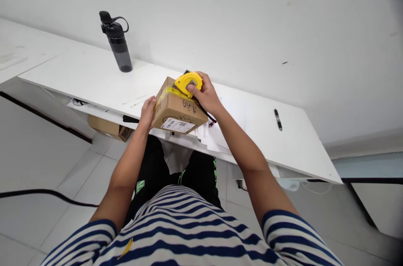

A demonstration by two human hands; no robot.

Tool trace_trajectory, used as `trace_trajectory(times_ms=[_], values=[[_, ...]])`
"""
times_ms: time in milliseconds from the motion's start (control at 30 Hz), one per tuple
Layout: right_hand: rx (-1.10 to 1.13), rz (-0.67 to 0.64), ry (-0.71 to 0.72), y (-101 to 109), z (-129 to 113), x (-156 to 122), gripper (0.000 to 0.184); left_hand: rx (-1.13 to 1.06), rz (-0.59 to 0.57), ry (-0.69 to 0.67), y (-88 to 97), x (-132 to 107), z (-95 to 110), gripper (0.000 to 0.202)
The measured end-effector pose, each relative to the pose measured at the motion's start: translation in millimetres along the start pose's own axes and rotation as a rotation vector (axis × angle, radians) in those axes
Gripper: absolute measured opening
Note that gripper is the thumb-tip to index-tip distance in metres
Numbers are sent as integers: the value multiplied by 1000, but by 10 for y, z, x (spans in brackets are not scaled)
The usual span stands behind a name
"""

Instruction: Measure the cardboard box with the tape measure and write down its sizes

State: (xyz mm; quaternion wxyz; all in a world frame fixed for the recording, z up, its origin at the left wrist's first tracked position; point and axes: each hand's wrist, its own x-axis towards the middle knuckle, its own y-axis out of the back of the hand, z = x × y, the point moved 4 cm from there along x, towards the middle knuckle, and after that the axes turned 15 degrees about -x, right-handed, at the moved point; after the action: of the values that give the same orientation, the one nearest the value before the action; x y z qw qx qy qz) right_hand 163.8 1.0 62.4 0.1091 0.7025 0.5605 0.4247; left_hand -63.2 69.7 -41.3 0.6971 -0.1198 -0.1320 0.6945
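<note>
A small brown cardboard box [176, 108] with a white label sits at the front edge of the white table [94, 77]. My right hand [204, 94] is closed around a yellow tape measure [188, 82] resting on the box's top. A yellow tape blade [166, 92] runs from it across the top toward the left. My left hand [147, 110] presses against the box's left side, fingers at the end of the blade.
A dark water bottle [118, 43] stands at the back of the table by the wall. A black pen [277, 119] lies to the right, papers [217, 138] lie under and beside the box. Another cardboard box [108, 128] sits below the table. A black cable [40, 194] crosses the floor.
</note>
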Motion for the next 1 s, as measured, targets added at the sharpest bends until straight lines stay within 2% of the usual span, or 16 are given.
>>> trace_trajectory(times_ms=[100, 233, 300, 333, 400, 467, 600, 733, 867, 1000], values=[[-15, -27, -16, -66, -26, 51, 79, 140, 5, -130, 59, 5, 188, 42], [-86, -141, 28, -143, -165, 157, 75, 198, -290, -185, 20, -236, 500, 62], [-119, -207, 98, -193, -292, 193, 72, 193, -397, -176, -39, -377, 539, 74], [-137, -240, 136, -220, -361, 207, 71, 192, -413, -168, -63, -423, 525, 81], [-179, -301, 204, -273, -494, 230, 68, 181, -393, -154, -94, -460, 460, 94], [-227, -344, 250, -322, -601, 256, 64, 170, -367, -159, -110, -451, 393, 96], [-331, -363, 283, -376, -712, 317, 60, 171, -386, -217, -153, -438, 366, 89], [-404, -389, 301, -329, -744, 305, 58, 238, -314, -290, -195, -485, 414, 76], [-477, -392, 293, -97, -734, 170, 57, 376, -214, -344, -200, -544, 443, 61], [-503, -408, 241, 312, -621, -58, 54, 502, -178, -371, -136, -570, 503, 55]])
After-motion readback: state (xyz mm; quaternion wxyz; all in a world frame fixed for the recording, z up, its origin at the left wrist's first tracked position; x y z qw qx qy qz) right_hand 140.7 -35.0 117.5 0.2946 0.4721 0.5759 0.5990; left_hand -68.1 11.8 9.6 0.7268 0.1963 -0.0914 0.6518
